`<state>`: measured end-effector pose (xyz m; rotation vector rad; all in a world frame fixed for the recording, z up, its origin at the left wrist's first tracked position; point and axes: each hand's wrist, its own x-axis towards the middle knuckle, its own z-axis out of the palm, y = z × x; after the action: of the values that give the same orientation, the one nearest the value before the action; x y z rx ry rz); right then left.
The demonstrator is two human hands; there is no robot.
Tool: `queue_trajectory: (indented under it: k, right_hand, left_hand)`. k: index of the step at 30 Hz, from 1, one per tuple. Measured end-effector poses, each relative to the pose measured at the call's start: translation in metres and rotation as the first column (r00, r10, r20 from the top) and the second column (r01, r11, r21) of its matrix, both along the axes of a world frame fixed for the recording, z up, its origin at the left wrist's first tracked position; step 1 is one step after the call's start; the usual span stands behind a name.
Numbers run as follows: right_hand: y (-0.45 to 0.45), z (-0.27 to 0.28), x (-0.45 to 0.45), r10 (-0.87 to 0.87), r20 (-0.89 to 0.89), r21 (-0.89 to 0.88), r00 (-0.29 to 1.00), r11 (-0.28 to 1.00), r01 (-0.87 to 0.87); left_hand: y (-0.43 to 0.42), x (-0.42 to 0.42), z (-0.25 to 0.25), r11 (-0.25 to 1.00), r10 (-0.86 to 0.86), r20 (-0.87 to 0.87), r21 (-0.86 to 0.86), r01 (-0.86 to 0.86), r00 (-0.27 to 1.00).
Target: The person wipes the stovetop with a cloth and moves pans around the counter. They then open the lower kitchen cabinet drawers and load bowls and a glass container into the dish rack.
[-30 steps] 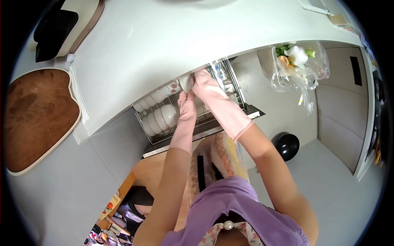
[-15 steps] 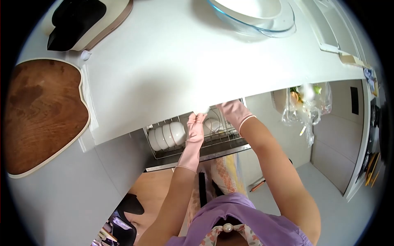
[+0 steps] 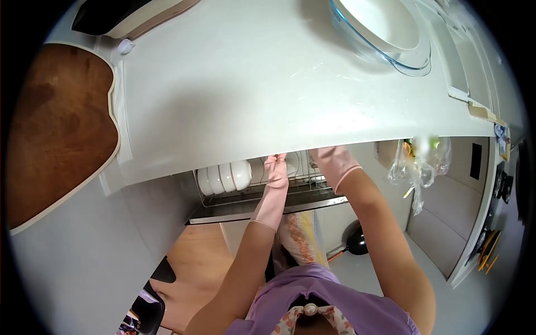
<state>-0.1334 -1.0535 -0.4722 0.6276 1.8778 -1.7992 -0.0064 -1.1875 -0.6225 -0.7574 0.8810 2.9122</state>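
A pull-out wire dish rack [image 3: 254, 199] stands out from under the counter. White bowls [image 3: 241, 175] are lined up on edge along its left side. My left hand [image 3: 276, 173], in a pink rubber glove, reaches into the middle of the rack beside white dishes [image 3: 291, 165]. Its fingers look closed at the counter's edge, and what they may hold is hidden. My right hand [image 3: 336, 167], in a matching glove, is at the rack's right end. The counter covers its fingertips, so their grip does not show.
The white counter [image 3: 223, 100] overhangs the rack. On it, a white bowl [image 3: 385, 22] sits in a glass dish [image 3: 416, 70]. A plastic bag with food scraps [image 3: 419, 162] hangs at the right. A black pan [image 3: 356, 240] is low behind my right arm.
The view has shifted, and more of the pan shows below. My left hand has moved right and lower within the rack; the white piece at its fingertips is no longer visible.
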Motion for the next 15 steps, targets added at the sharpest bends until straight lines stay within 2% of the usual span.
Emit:
queue_trajectory:
  k: [2, 4, 6, 7, 8, 10, 12, 14, 15]
  right_hand:
    - [-0.013, -0.004, 0.001, -0.186, 0.013, -0.136, 0.982, 0.973, 0.186]
    - [-0.023, 0.001, 0.015, -0.383, 0.075, -0.342, 0.920, 0.857, 0.385]
    - [-0.028, 0.017, 0.041, -0.518, 0.177, -0.556, 0.837, 0.649, 0.519]
    - [-0.032, 0.020, 0.055, -0.551, 0.209, -0.618, 0.808, 0.566, 0.546]
    - [-0.036, 0.018, 0.065, -0.560, 0.179, -0.629, 0.809, 0.567, 0.532]
    - [-0.043, -0.041, 0.065, -0.413, -0.109, -0.439, 0.904, 0.836, 0.329]
    - [-0.059, -0.045, 0.063, -0.442, -0.080, -0.378, 0.893, 0.843, 0.383]
    - [-0.070, -0.043, 0.064, -0.483, 0.003, -0.324, 0.875, 0.828, 0.458]
    - [-0.072, -0.042, 0.065, -0.502, 0.029, -0.299, 0.865, 0.821, 0.486]
  left_hand:
    - [0.003, -0.007, 0.020, 0.982, 0.040, -0.027, 0.188, -0.034, 0.999]
    - [-0.001, -0.009, 0.012, 0.998, -0.028, -0.063, 0.050, 0.031, 0.998]
    - [-0.005, -0.011, 0.000, 0.990, -0.088, -0.238, -0.129, 0.059, 0.967]
    - [0.003, -0.015, 0.017, 0.981, -0.028, -0.086, -0.196, 0.011, 0.996]
    - [0.008, -0.021, 0.033, 0.964, 0.040, 0.059, -0.266, -0.023, 0.997]
    - [-0.005, -0.018, 0.003, 0.997, -0.039, 0.007, -0.070, 0.039, 0.999]
    - [0.005, -0.019, 0.017, 0.998, 0.008, 0.115, -0.070, 0.000, 0.993]
    - [0.005, -0.017, 0.021, 0.999, 0.005, 0.146, -0.035, 0.001, 0.989]
    - [0.004, -0.008, -0.003, 1.000, -0.025, 0.121, 0.003, 0.024, 0.992]
